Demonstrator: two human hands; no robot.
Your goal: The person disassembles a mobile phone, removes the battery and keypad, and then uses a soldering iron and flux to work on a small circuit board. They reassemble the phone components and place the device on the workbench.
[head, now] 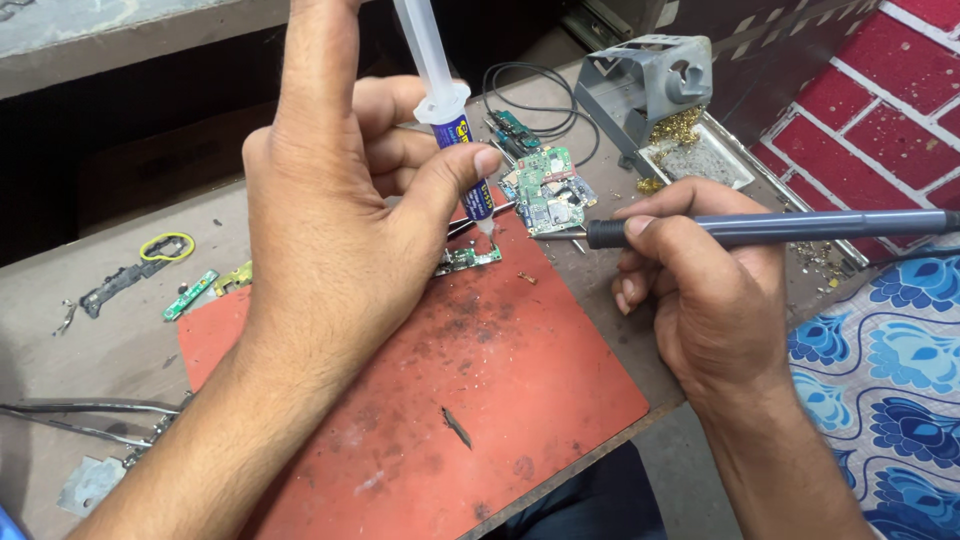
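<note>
You are holding a clear syringe (447,115) in your left hand (335,215), with the thumb and curled fingers closed around its barrel and the index finger pointing straight up; its nozzle is pointing down and touching, or almost touching, a small green circuit board (466,259) that is lying at the far edge of the red work mat (440,390). Your right hand (700,290) is gripping a dark soldering iron (770,229) like a pen, fingers closed tight around the handle, and its metal tip is pointing left toward that same small board, stopping just beside the syringe nozzle. A larger green circuit board (548,190) is sitting just beyond the mat, behind the iron's tip, with a black cable (540,100) looping behind it. Farther back, a grey metal iron stand (640,85) is standing over a tray with brass cleaning wool (680,125). Over on the left of the bench, well apart from your hands, a thin green strip board (190,295) and a yellow loop (166,246) are lying near a dark bracket (115,285). A small dark scrap (457,428) is resting on the near part of the mat.
</note>
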